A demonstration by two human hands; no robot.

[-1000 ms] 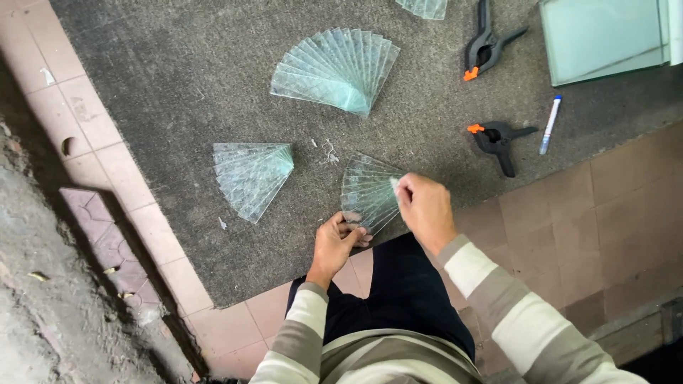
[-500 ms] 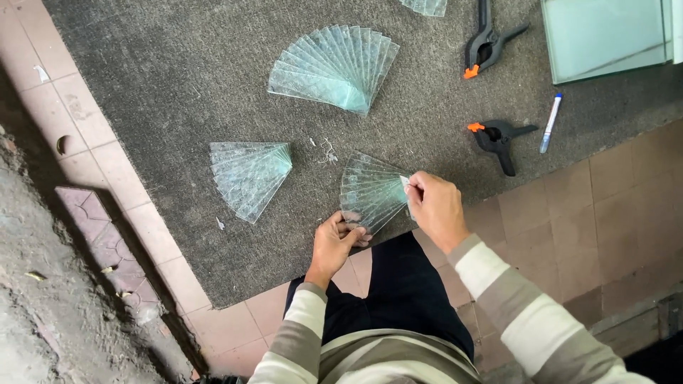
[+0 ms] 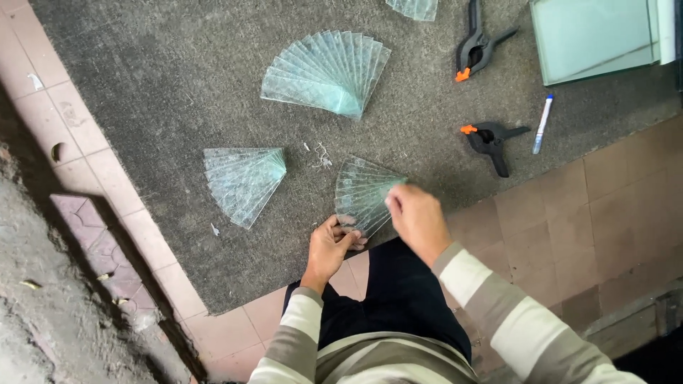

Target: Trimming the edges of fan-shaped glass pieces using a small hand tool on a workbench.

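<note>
Your left hand (image 3: 329, 245) pinches the glass fan's (image 3: 363, 193) narrow end; your right hand (image 3: 416, 217), fingers pressed together, rests on its far edge—spread the strips evenly.

Both hands work at the near edge of the grey mat (image 3: 178, 78), the left hand (image 3: 329, 247) and right hand (image 3: 416, 217) on a small glass fan (image 3: 363, 195). To the left, another glass fan (image 3: 243, 181) lies near, with bare mat between them. Straight ahead a larger glass fan (image 3: 327, 71) blocks the middle, a few white scraps (image 3: 320, 155) scattered in the gap before it. To the right, a black clamp (image 3: 492, 139) and a white marker (image 3: 542, 124) lie close together; a second clamp (image 3: 478, 44) and a glass sheet (image 3: 597, 35) fill the far right corner. The far left of the mat lies open
</note>
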